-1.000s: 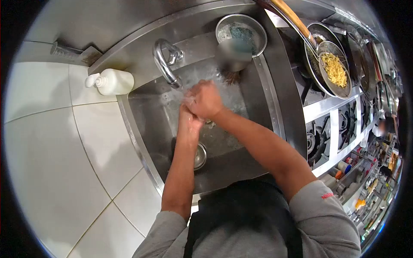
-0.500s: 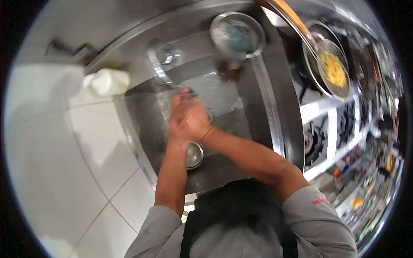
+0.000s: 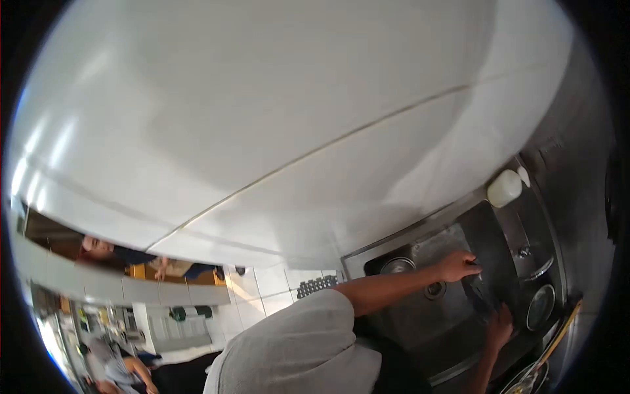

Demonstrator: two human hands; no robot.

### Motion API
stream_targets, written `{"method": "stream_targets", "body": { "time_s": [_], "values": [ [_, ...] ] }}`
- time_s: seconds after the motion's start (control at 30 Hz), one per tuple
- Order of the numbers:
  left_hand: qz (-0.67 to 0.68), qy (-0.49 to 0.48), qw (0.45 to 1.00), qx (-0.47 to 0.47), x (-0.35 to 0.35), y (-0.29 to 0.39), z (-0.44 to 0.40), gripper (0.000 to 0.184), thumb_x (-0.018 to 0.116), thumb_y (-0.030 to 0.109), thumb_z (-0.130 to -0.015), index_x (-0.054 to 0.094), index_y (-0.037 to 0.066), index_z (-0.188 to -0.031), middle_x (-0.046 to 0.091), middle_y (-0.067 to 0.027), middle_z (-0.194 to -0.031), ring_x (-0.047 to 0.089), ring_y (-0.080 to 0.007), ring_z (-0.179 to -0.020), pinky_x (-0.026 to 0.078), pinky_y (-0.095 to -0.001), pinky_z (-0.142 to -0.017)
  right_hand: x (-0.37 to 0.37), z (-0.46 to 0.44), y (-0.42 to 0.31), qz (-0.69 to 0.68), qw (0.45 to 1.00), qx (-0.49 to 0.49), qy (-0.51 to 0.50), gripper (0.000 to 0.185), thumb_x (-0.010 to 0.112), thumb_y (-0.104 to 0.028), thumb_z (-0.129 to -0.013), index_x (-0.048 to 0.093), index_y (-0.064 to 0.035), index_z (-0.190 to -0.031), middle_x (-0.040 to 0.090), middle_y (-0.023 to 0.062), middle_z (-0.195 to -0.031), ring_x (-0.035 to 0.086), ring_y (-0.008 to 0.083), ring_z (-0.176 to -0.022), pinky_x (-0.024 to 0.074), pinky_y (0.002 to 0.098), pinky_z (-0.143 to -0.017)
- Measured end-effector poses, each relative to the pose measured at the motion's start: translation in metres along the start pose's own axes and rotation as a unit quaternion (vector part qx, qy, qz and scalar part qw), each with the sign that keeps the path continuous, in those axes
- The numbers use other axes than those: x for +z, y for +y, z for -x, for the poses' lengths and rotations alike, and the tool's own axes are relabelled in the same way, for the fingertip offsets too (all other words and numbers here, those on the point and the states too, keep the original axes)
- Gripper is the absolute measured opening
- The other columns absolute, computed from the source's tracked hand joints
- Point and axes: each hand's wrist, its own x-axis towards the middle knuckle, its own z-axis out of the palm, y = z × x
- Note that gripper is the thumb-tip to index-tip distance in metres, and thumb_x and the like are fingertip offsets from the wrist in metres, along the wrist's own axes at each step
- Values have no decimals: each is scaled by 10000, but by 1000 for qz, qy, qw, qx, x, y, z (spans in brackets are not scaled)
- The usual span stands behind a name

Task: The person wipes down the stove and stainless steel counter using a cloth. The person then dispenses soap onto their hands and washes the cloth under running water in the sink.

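Note:
My left hand [image 3: 459,266] reaches over the metal sink [image 3: 420,328], its fingers closed round the upper end of a dark, shiny long item [image 3: 479,299]. Near the item's other end is my right hand [image 3: 501,326], its fingers curled against it. The exact kind of this item does not show clearly. A small round metal bowl [image 3: 398,265] sits in the sink's corner on the left. Between that bowl and my hands lies the drain [image 3: 434,290]. The curved faucet [image 3: 539,269] stands on the ledge beyond my hands.
Beside the faucet rests a round bowl [image 3: 541,307]. A white bottle [image 3: 505,188] stands at the sink's far corner. The wooden handle [image 3: 559,333] of a strainer sticks out over a pan at lower right. Tiled wall [image 3: 295,118] fills the upper view. Other people [image 3: 125,259] are at far left.
The view has swung left, bringing the wall and other people into sight. My hands, together before, are now apart with the dark item between them.

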Motion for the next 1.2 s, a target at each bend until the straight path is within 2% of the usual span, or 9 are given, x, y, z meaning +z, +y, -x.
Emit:
{"method": "stream_targets", "body": {
  "time_s": [0.4,0.5,0.6,0.83,0.9,0.97,1.0,1.1,1.2],
  "values": [
    [31,120,916,381,-62,79,81,433,725,178,-772,363,-48,-700,278,-157,-655,338,-174,-594,317,-422,-547,-118,55,-50,-75,977,-15,-198,384,500,-304,-1005,694,-160,-1304,625,226,-1346,547,394,-1279,393,453,-1129],
    [129,44,954,268,-59,106,96,339,695,158,-751,439,-55,-686,339,-168,-641,360,-177,-577,329,-418,-538,-94,34,64,-129,982,-22,-134,374,520,-256,-992,706,-82,-1266,650,220,-1302,566,385,-1233,438,449,-1077],
    [19,168,858,486,-14,73,40,251,670,151,-752,523,-44,-693,435,-142,-615,437,-144,-571,366,-393,-532,-97,25,45,-395,867,303,-6,382,513,-206,-995,669,20,-1262,624,203,-1345,565,382,-1220,448,456,-1051],
    [165,5,982,88,-5,102,76,203,708,155,-767,654,-14,-865,668,-169,-825,666,-307,-770,512,-422,-675,-94,11,3,-590,750,292,67,462,584,-244,-964,596,33,-1334,563,207,-1413,552,374,-1235,434,486,-1062],
    [49,245,931,267,49,11,16,282,672,263,-869,667,-2,-965,705,-136,-931,684,-286,-850,544,-434,-764,-83,0,32,-604,759,243,-7,501,616,-242,-943,574,28,-1364,563,200,-1416,549,368,-1242,431,485,-1070],
    [391,194,885,160,59,7,12,351,624,337,-941,675,19,-1079,728,-128,-1034,696,-300,-946,552,-448,-883,-53,-27,103,-308,951,39,4,578,633,-259,-939,509,-17,-1449,548,181,-1447,535,372,-1280,413,486,-1094],
    [702,-17,708,-72,43,40,29,381,594,358,-963,676,33,-1144,731,-137,-1085,698,-325,-1003,545,-457,-957,-50,-35,109,-185,982,-21,34,536,595,-249,-957,512,-17,-1433,551,184,-1434,535,362,-1281,408,475,-1099],
    [831,-80,539,-111,120,-22,-39,432,557,390,-981,683,14,-1154,736,-151,-1090,704,-339,-1010,531,-534,-967,13,-64,51,177,960,-198,95,426,482,-219,-1011,520,-16,-1383,559,193,-1395,535,333,-1284,394,441,-1113],
    [712,-104,692,56,161,-34,-60,510,528,486,-990,674,23,-1148,699,-153,-1145,671,-310,-1051,508,-478,-995,45,-55,-31,134,971,-185,63,309,476,-236,-1022,594,-31,-1222,614,188,-1212,593,315,-1144,436,418,-1010]
  ]
}}
